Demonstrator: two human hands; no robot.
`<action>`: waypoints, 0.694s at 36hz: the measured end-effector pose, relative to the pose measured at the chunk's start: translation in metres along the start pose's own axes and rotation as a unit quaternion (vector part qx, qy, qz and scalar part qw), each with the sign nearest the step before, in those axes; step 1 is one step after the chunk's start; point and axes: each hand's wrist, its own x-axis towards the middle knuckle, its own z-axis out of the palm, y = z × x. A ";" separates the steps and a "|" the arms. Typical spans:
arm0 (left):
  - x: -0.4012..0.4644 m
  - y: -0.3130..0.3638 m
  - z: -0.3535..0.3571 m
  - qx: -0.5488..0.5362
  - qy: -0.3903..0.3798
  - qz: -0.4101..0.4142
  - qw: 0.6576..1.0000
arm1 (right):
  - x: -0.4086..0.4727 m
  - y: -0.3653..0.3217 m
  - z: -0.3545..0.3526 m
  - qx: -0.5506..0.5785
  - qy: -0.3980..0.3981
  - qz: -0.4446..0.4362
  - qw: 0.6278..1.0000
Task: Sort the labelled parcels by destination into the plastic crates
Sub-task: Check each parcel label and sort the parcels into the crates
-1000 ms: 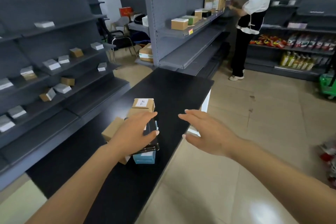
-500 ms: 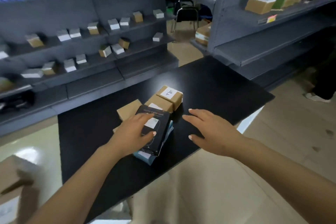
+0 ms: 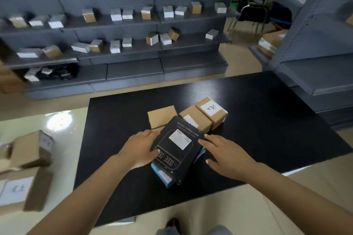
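A black coffee-scale box [image 3: 178,155] with a white label lies on a light blue box [image 3: 164,178] near the front of the black table [image 3: 267,129]. Behind it are three brown parcels: a plain one [image 3: 162,117], one with a partly hidden label [image 3: 194,118], and one with a handwritten label [image 3: 212,110]. My left hand [image 3: 139,149] holds the black box's left edge, thumb on top. My right hand [image 3: 223,150] has straight fingers, and their tips touch the box's right edge.
Larger labelled cardboard boxes [image 3: 28,152] [image 3: 17,194] sit on the floor to the left of the table. Grey shelving [image 3: 133,51] with several small parcels runs along the back. Another shelf unit [image 3: 315,74] stands at the right, with a chair [image 3: 252,15] beyond it.
The view has swung left and down. My left hand slid from the top of the black box to its left edge. My right hand came in to the box's right edge.
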 end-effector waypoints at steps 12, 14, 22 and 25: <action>0.018 -0.003 0.047 -0.024 -0.071 -0.136 0.988 | 0.065 0.048 0.010 -0.049 -0.050 -0.103 0.992; 0.017 0.005 0.055 -0.023 -0.077 -0.163 0.983 | 0.076 0.055 0.015 -0.041 -0.061 -0.113 0.991; 0.016 0.038 0.070 -0.005 -0.073 -0.254 0.964 | 0.091 0.090 0.030 -0.034 -0.084 -0.173 0.981; 0.015 0.053 0.077 0.000 -0.085 -0.289 0.954 | 0.097 0.105 0.034 -0.045 -0.090 -0.206 0.973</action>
